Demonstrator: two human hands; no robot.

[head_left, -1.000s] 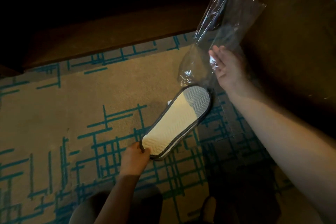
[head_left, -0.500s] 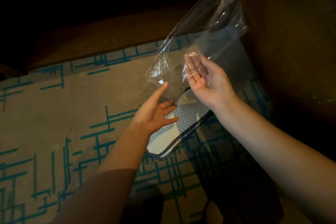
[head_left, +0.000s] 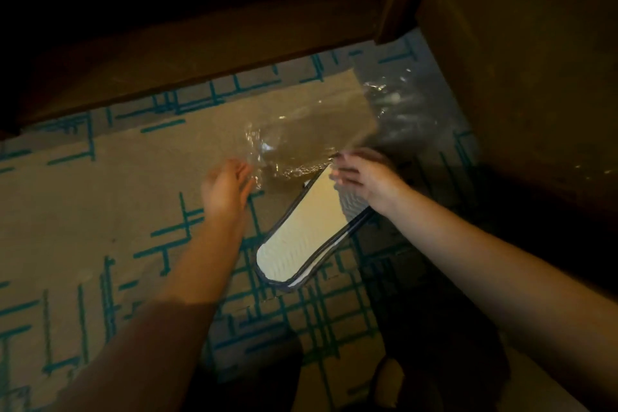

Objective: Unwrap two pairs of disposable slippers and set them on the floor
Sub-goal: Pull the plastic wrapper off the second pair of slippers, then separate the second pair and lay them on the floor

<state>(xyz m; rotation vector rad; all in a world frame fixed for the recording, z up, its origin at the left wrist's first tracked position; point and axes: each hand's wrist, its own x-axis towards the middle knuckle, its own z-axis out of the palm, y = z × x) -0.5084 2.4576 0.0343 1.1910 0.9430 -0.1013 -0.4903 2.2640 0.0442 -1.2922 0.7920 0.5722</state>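
Note:
A pair of white disposable slippers [head_left: 301,234] with dark grey trim lies stacked, sole up, on the carpet [head_left: 83,211]. Just above its far end hangs a clear plastic wrapper [head_left: 311,130], empty and spread wide. My left hand [head_left: 227,187] pinches the wrapper's crumpled left corner. My right hand [head_left: 364,177] holds its lower right edge, hovering over the slippers' far end and hiding part of the sole. Both hands are blurred by motion. No second pair is in view.
Dark wooden furniture [head_left: 200,43] runs along the far side of the carpet. A brown wooden panel [head_left: 518,77] stands at the right. Deep shadow and a rounded dark shape [head_left: 388,385] fill the lower right.
My left hand let go of the slippers, which now lie on the carpet, and rose to the wrapper. The wrapper came down from upright to spread low between both hands.

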